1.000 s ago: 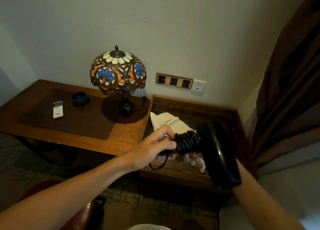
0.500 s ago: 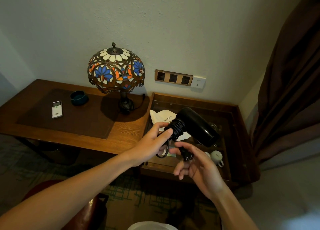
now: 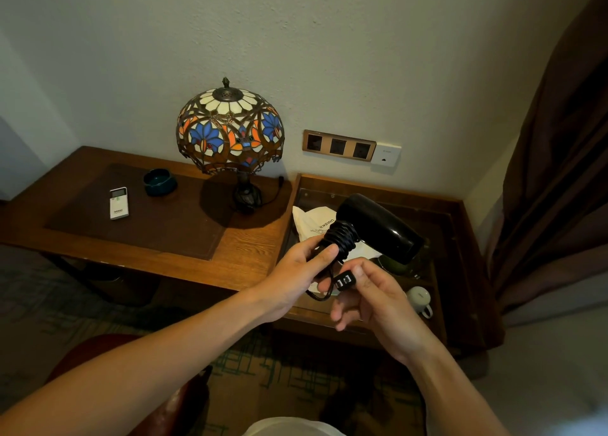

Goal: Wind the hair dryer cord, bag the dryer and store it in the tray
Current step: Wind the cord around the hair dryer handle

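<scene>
My left hand (image 3: 296,271) grips the handle of the black hair dryer (image 3: 378,226), held above the wooden tray (image 3: 460,271). The black cord (image 3: 340,236) is coiled tightly round the handle, with a short loose loop hanging below my left hand. The plug (image 3: 344,281) at the cord's end is pinched between thumb and fingers of my right hand (image 3: 375,299), prongs facing me. A white bag (image 3: 312,223) with printed text lies in the tray, partly hidden behind the dryer.
A stained-glass lamp (image 3: 230,129), a dark ashtray (image 3: 160,182) and a white remote (image 3: 118,203) stand on the desk to the left. A white cup (image 3: 418,299) sits in the tray. Wall sockets (image 3: 339,145) are above; a brown curtain (image 3: 559,172) hangs at the right.
The dryer swung from close to the camera back over the tray, barrel now pointing right. My right hand let go of the dryer body and took the plug, turning its prongs toward me.
</scene>
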